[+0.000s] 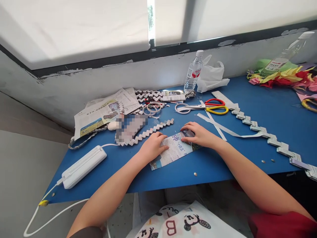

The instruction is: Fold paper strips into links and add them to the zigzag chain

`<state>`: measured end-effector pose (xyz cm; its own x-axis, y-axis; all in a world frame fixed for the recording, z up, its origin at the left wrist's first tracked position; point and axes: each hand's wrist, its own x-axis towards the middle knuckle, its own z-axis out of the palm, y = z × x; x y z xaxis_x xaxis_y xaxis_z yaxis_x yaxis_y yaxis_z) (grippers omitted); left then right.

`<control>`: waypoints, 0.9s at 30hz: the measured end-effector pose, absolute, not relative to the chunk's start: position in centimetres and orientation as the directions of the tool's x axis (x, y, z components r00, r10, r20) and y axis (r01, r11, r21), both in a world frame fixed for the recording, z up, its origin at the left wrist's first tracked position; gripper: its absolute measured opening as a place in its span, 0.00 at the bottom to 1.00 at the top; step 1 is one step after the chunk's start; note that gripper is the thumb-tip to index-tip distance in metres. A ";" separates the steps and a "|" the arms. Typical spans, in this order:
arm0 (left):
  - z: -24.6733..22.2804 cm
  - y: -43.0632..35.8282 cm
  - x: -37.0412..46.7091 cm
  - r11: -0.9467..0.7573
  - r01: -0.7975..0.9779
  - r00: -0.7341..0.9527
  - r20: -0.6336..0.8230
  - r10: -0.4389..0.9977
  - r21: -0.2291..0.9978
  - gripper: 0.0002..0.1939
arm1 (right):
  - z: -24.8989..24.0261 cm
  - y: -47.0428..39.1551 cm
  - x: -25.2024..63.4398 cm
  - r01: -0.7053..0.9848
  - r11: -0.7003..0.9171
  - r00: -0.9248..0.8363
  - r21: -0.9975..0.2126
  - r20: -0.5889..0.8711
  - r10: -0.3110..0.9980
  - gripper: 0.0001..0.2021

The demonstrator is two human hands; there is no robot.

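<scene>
A rectangular piece of newspaper [174,153] with purple headline characters lies slantwise near the table's front edge. My left hand [155,145] holds its left part, thumb on top and the other fingers curled over the far edge. At the right part, my right hand [196,134] grips the same paper, its fingers bent over the far edge and the thumb on the printed face. Just beyond my left hand runs a zigzag chain of folded paper [151,132]. Scissors with red and yellow handles [215,106] lie beyond my right hand.
Newspaper sheets [106,114] lie at the back left, a white power bank [84,167] with a cable at the left. A water bottle [194,72] and a plastic bag [213,75] stand by the wall. Paper strips [223,127] and a long folded chain [269,135] lie at right.
</scene>
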<state>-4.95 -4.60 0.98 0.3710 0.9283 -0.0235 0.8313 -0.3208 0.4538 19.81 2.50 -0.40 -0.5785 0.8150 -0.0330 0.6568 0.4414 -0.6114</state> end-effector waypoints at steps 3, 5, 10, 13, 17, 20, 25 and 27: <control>1.2 -4.6 -4.8 -0.247 0.837 0.318 -0.067 0.946 0.489 0.22 | -0.5 2.3 19.8 0.668 0.435 -0.576 -0.604 -0.049 0.816 0.22; 1.2 -4.6 -4.8 -0.221 0.836 0.303 -0.087 0.949 0.503 0.22 | -0.5 2.2 19.7 0.676 0.430 -0.574 -0.599 -0.061 0.817 0.21; 1.0 -4.3 -5.1 -0.255 0.827 0.322 -0.050 0.945 0.501 0.19 | 0.0 2.1 19.6 0.635 0.422 -0.593 -0.647 -0.058 0.803 0.19; 0.7 -4.0 -5.3 -0.278 0.810 0.329 -0.008 0.944 0.516 0.13 | 0.5 2.1 19.6 0.597 0.403 -0.611 -0.693 -0.067 0.789 0.20; 0.8 -3.6 -5.3 -0.275 0.785 0.334 -0.005 0.943 0.555 0.06 | 0.7 2.3 19.9 0.574 0.379 -0.617 -0.726 -0.079 0.783 0.19; 1.0 -3.6 -5.1 -0.236 0.789 0.327 -0.063 0.943 0.567 0.06 | 0.5 2.4 20.3 0.565 0.372 -0.630 -0.736 -0.095 0.771 0.17; 1.1 -3.8 -4.9 -0.291 0.789 0.372 -0.044 0.927 0.542 0.13 | -0.1 2.5 20.1 0.547 0.484 -0.661 -0.683 0.003 0.751 0.15; 0.9 -3.7 -5.0 -0.353 0.804 0.411 -0.018 0.912 0.479 0.14 | -0.5 2.4 19.7 0.533 0.598 -0.696 -0.599 0.092 0.712 0.14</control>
